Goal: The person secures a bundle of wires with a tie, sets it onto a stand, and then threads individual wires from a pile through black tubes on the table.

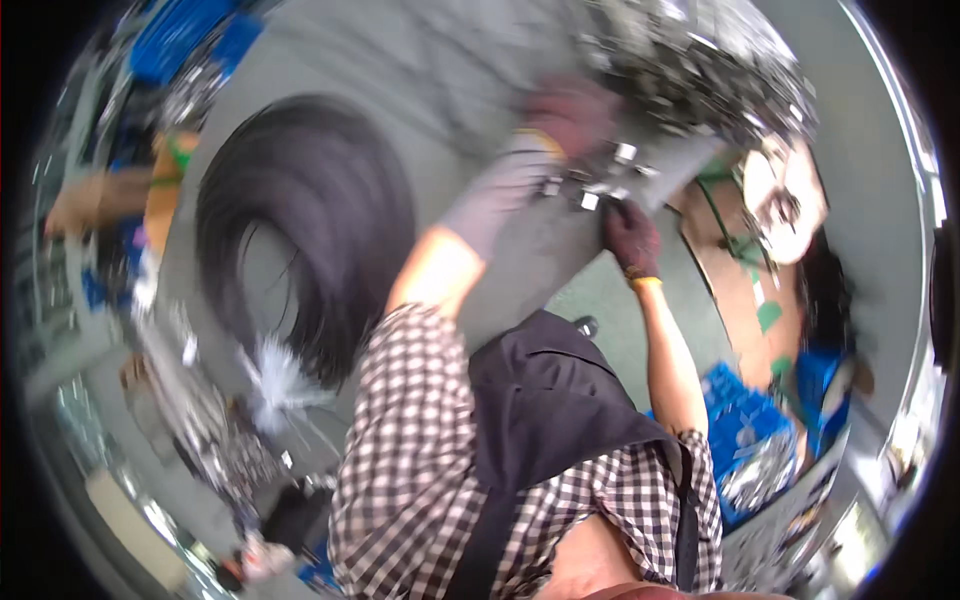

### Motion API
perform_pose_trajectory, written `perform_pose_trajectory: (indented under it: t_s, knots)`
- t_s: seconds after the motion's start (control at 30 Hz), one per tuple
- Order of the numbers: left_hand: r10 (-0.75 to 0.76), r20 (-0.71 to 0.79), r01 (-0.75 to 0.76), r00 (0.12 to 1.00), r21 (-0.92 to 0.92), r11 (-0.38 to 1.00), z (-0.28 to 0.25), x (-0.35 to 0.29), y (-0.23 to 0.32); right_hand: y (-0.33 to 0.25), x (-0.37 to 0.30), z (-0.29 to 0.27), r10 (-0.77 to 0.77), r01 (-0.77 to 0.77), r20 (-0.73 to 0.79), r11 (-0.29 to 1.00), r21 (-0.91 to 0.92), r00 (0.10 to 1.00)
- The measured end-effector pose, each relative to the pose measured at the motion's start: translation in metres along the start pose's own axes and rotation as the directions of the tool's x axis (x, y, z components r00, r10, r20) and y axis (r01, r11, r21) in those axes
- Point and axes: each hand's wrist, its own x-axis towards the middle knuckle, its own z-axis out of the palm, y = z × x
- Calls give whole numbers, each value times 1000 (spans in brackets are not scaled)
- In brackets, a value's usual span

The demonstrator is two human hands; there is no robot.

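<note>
My left hand, in a dark red knit glove with a grey sleeve over the forearm, is over the grey table. Motion smears its fingers, so I cannot see what they hold. At the table's edge my right hand, gloved the same way, has its fingers bunched beside several small shiny metal pieces; whether it grips one is unclear. These pieces lie loosely between both hands. Just beyond, a large heap of similar metal parts covers the far right of the table.
A big coil of black wire or cord lies on the table's left. White plastic strips fan out below it. Cardboard with a reel-like disc is at the right, above blue bins. More blue containers stand far left.
</note>
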Motion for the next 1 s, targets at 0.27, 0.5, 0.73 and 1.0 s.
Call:
perform_pose_trajectory:
  t_s: [0.27, 0.5, 0.73, 1.0]
  knots:
    - [-380, 274, 467, 884, -468, 750, -101, -37, -50, 22, -15, -31, -55, -30, 200, 917, 397, 978]
    - [-702, 550, 318, 453, 636, 703, -106, -185, -120, 60, -13, -54, 134, -172, 109, 788, 591, 985]
    - [-856, 499, 904, 137, 291, 315, -103, -208, -172, 23, 15, -72, 69, -15, -96, 879, 476, 993]
    - [-333, 768, 257, 547, -533, -806, -145, -212, -185, -47, 62, -127, -366, 466, -597, 885, 14, 714]
